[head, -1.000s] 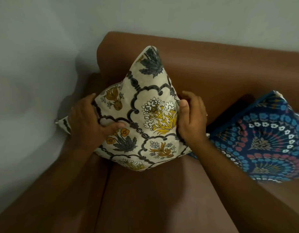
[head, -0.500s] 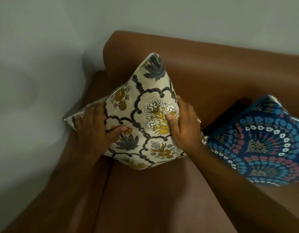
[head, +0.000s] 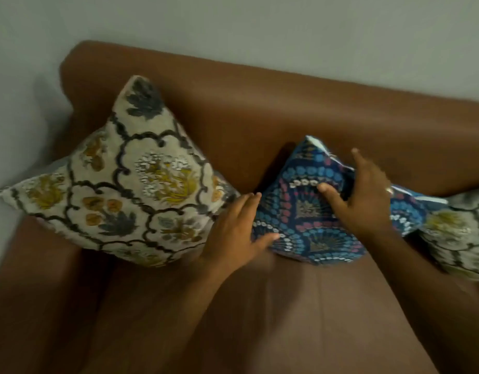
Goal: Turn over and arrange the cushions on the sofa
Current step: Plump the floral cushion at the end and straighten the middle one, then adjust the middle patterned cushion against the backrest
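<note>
A cream floral cushion (head: 130, 184) stands on one corner in the sofa's left corner, leaning on the backrest, with no hand on it. To its right a blue patterned cushion (head: 313, 228) stands on the seat. My left hand (head: 238, 230) holds the blue cushion's left corner, thumb on the front face. My right hand (head: 362, 195) grips its upper right edge, thumb pressed into the front and fingers spread over the top. A second cream floral cushion (head: 459, 238) lies at the right edge, partly behind the blue one and cut off by the frame.
The brown sofa (head: 286, 319) fills the view, with its backrest along the top and its left armrest (head: 30, 292) against a pale wall (head: 233, 22). Bare seat lies in front of the cushions.
Both hands have let go of the cream floral cushion, which now rests in the corner. They have moved right onto the blue cushion. The view has shifted right.
</note>
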{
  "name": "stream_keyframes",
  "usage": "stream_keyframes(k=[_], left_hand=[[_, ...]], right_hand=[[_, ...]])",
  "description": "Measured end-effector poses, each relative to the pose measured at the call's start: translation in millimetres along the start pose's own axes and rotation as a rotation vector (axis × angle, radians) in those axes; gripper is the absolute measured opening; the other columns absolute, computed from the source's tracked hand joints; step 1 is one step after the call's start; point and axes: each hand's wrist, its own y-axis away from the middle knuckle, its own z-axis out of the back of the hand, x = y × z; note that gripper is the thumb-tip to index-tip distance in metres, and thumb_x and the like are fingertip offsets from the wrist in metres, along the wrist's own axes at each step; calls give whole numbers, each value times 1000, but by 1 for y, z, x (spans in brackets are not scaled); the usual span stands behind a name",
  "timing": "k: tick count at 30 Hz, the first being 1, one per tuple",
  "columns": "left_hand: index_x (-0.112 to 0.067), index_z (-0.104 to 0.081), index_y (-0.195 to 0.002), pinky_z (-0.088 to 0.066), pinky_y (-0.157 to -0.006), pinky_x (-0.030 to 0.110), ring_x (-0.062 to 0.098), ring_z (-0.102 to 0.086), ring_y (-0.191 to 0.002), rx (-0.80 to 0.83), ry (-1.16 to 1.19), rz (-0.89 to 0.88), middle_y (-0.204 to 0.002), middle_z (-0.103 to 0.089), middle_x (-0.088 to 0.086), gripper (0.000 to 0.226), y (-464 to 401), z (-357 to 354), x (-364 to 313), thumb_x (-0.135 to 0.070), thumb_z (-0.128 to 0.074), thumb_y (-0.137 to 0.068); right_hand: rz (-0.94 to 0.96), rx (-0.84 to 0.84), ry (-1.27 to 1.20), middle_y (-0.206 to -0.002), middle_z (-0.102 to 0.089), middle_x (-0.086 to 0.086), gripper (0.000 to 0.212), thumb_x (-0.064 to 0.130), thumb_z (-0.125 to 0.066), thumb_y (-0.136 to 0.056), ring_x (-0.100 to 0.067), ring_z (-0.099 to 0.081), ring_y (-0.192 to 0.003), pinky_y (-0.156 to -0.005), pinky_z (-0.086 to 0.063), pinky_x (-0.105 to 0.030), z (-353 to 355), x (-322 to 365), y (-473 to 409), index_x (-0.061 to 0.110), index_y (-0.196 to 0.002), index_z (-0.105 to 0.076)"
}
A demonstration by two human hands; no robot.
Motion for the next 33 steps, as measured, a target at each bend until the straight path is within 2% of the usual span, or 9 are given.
stream_keyframes(k=[2,4,8,12,17,20,24,29,33], left_hand=[[-12,-23,-161,-31,-120,39,27,-29,-151,144,-10,81,-166,-27,9,104,-30,-22,-20,-65,-68,-84],[-14,-18,-162,-27,-120,36,24,-27,-153,183,-40,98,-168,-24,7,112,-49,-39,-36,-64,-74,-79],[-18,-20,-161,-28,-121,42,26,-33,-149,225,-89,204,-164,-32,6,131,-63,-66,-62,-76,-80,-60],[-27,-44,-139,-48,-103,53,26,-56,-127,176,-155,321,-137,-57,0,137,-81,-94,-74,-102,-65,-26],[-9,-53,-123,-53,-90,48,37,-63,-114,79,-206,369,-121,-66,13,128,-97,-91,-96,-85,-82,-25],[-10,-55,-116,-57,-84,52,36,-66,-104,-2,-250,321,-111,-68,11,130,-106,-67,-91,-100,-64,-23],[-12,-52,-110,-54,-83,53,34,-63,-103,6,-320,315,-107,-64,8,123,-111,-59,-91,-97,-64,-22],[-10,-50,-122,-50,-90,55,36,-57,-113,16,-346,300,-117,-58,11,140,-92,-71,-83,-109,-47,-23],[-14,-38,-148,-42,-105,62,36,-49,-132,-53,-420,189,-145,-51,14,139,-83,-71,-93,-101,-57,-41]], right_hand=[[-17,56,54,-112,-62,-20,89,84,-31,-88,-42,-56,-106,-93,-41,-50,-10,-38,2,8,-127,-55],[-42,27,73,-95,-59,-20,87,83,-24,-90,-43,-55,-90,-78,-39,-47,-20,-64,4,5,-107,-57],[-159,-105,-110,-76,-51,-21,64,70,-32,-96,-41,-52,-72,-63,-31,-43,-14,-130,2,8,-82,-42],[-290,-233,-462,-66,-32,4,66,75,-20,-96,-20,-35,-62,-60,-23,-37,-1,-182,-4,13,-78,-32],[-323,-318,-626,-66,-40,6,62,71,-21,-97,-18,-39,-61,-56,-26,-35,3,-177,-12,14,-79,-37],[-347,-325,-702,-67,-43,2,65,72,-19,-97,-24,-44,-63,-56,-32,-39,0,-171,-24,12,-80,-40],[-341,-337,-721,-69,-41,2,64,73,-17,-96,-23,-43,-65,-59,-34,-42,-14,-171,-31,14,-79,-36],[-299,-316,-605,-86,-54,-6,70,71,-21,-98,-29,-53,-81,-72,-45,-54,-17,-179,-23,9,-90,-51],[-270,-290,-556,-112,-62,-7,77,73,-19,-96,-24,-55,-104,-90,-43,-41,-3,-180,-11,12,-120,-60]])
